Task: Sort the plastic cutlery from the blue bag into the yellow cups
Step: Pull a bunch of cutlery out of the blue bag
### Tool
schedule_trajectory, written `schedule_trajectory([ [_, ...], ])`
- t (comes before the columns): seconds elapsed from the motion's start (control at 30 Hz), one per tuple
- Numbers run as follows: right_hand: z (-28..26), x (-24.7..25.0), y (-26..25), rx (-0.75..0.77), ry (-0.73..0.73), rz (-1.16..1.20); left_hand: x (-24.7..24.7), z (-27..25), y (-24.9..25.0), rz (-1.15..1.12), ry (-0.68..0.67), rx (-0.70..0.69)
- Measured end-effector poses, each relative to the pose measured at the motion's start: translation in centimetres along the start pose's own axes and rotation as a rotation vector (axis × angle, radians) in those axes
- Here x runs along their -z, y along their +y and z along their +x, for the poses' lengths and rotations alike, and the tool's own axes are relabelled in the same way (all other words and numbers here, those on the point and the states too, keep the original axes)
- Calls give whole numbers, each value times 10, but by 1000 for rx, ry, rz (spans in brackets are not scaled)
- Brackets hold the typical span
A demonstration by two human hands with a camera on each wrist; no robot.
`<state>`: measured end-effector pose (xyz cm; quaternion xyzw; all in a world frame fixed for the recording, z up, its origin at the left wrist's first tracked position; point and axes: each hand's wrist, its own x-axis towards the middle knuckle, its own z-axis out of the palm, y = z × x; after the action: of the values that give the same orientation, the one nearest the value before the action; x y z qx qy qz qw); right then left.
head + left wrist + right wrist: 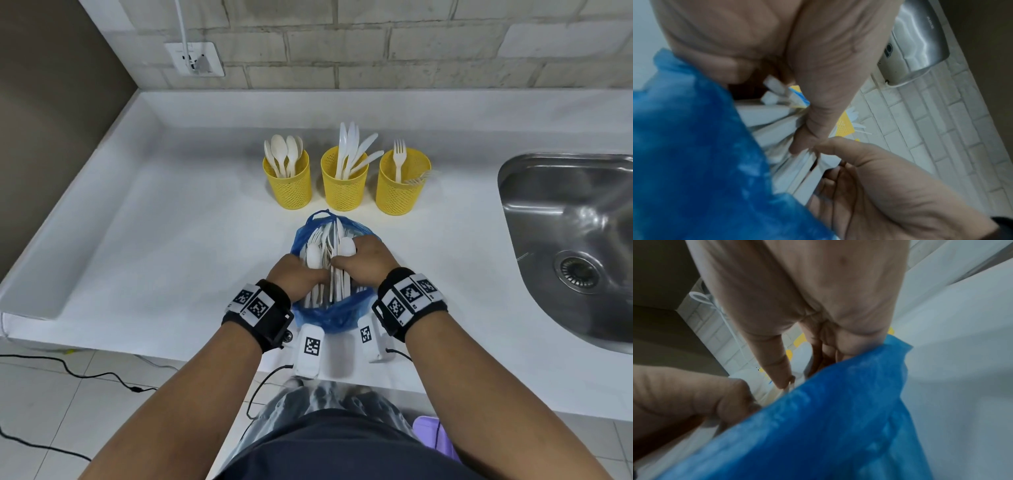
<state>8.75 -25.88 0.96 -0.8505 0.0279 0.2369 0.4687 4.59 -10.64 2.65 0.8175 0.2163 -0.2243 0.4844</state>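
Observation:
A blue bag [329, 317] lies near the counter's front edge, full of white plastic cutlery [323, 246]. Both hands are inside its mouth. My left hand [318, 274] curls round a bundle of handles [777, 129], thumb pressed on them. My right hand [342, 262] grips cutlery beside it, with a spoon bowl [346, 247] at its knuckles; its fingers curl inward above the bag's edge [838, 418]. Behind the bag stand three yellow mesh cups: the left cup [289, 185] holds spoons, the middle cup [344, 186] knives, the right cup [399, 192] forks.
A steel sink [565, 240] is set into the counter at the right. A raised rim [51, 274] borders the white counter on the left. A wall socket [195, 58] with a cable hangs at the back. Two white tagged blocks [310, 349] sit at the front edge.

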Motion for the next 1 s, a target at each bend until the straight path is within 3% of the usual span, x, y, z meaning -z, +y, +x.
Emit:
schedule_trajectory([
  [0.3,-4,5,0,-25,-19,223,-12,-3,-3,-193,-18,-48],
  [0.6,-9,12,3,-53,61,268,-11,-8,3,100,-61,-245],
  [0.83,-4,11,11,-87,64,361,-13,4,-4,73,39,-219],
  [1.0,-2,8,9,-68,43,401,-18,11,-12,135,43,-297],
])
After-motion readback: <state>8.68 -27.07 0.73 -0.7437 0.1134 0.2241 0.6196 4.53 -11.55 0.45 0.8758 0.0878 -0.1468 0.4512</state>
